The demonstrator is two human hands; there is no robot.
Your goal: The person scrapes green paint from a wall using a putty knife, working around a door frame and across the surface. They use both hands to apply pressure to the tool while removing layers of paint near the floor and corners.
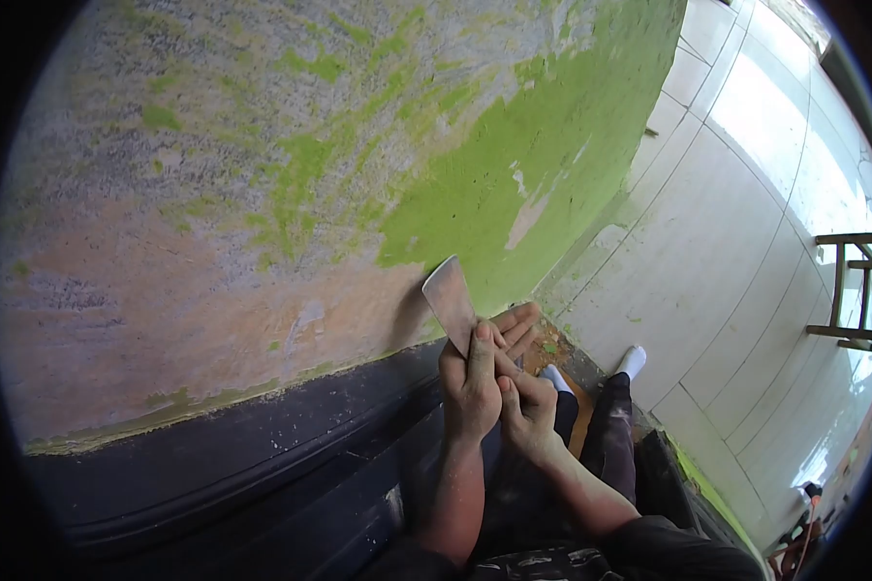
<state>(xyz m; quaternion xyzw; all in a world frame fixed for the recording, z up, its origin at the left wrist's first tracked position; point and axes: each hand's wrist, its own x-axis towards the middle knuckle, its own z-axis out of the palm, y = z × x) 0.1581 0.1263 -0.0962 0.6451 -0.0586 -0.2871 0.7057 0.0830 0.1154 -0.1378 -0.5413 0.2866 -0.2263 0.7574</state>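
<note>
A scraper point(448, 298) with a broad, flat metal blade is held between my two hands, its blade pointing up and left near the lower wall. My left hand point(470, 397) is closed on it, thumb lying along the base of the blade. Close against it, my right hand point(530, 399) is also closed, its thumb and fingers bent around where the handle would be. The handle itself is hidden by the hands. Several outstretched fingers show beyond the grip. Behind the blade stands the wall point(475, 184), part green paint, part scraped bare.
Below the wall runs a dark ledge point(213, 465) with pale flecks. Paint crumbs point(552, 339) lie near my feet in white socks point(633, 361). Light floor tiles point(707, 252) spread to the right, with a wooden stool point(848, 290) at the edge and an orange cord point(812, 499) lower right.
</note>
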